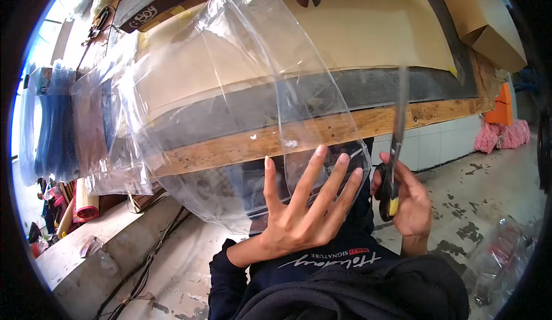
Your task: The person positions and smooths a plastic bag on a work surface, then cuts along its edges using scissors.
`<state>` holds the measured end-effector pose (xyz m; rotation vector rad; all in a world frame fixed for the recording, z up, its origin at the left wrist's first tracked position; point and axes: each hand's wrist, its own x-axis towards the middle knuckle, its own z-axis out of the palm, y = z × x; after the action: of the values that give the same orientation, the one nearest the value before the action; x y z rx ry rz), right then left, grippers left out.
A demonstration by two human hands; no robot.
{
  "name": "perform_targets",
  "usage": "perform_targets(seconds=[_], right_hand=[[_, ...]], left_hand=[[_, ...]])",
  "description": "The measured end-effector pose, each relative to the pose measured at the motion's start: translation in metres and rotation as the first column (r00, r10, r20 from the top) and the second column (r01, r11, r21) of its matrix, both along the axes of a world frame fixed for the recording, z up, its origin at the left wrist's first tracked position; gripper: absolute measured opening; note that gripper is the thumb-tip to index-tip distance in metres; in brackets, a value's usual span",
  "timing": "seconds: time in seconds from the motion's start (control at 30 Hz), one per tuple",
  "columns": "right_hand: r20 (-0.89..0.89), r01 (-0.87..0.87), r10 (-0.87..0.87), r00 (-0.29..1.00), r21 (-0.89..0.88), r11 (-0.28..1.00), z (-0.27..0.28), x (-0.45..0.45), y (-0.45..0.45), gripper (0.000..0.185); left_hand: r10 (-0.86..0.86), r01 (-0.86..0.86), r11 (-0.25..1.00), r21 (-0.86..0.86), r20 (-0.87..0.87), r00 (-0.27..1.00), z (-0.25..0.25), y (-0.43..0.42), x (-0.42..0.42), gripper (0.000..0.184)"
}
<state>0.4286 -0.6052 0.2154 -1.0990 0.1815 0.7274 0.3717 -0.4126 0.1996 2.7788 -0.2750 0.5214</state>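
A large clear plastic sheet (230,101), folded or shaped like a bag, stands up in front of me and reaches over the table edge. My left hand (307,211) lies against its lower right part with the fingers spread. To the right, my right hand (411,202) grips a pair of scissors (397,147) by its black and yellow handles. The blades point upward and look blurred. They are apart from the plastic, just right of its edge.
The table (425,112) has a wooden front edge and a beige sheet on top. Bundles of blue and clear plastic (57,124) hang at the left. Cables (146,268) run along the floor ledge. A cardboard box (489,27), pink bundles (503,136) and crumpled clear plastic (500,257) are at the right.
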Motion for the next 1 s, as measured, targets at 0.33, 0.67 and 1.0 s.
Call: perform_targets(seconds=[0.33, 0.67, 1.0], right_hand=[[0.131, -0.194, 0.224, 0.966, -0.213, 0.958, -0.012, -0.019, -0.018, 0.072], [0.103, -0.295, 0.359, 0.928, -0.389, 0.873, -0.007, -0.015, -0.008, 0.062], [0.111, -0.271, 0.342, 0.933, -0.404, 0.874, -0.006, -0.010, -0.003, 0.064]], left_hand=[[0.010, -0.010, 1.000, 0.008, 0.008, 1.000, 0.000, -0.002, 0.000, 0.039], [-0.049, 0.048, 0.997, -0.057, -0.012, 0.999, 0.000, -0.001, 0.003, 0.041], [-0.066, 0.064, 0.994, -0.091, -0.019, 0.998, 0.001, 0.000, 0.004, 0.042]])
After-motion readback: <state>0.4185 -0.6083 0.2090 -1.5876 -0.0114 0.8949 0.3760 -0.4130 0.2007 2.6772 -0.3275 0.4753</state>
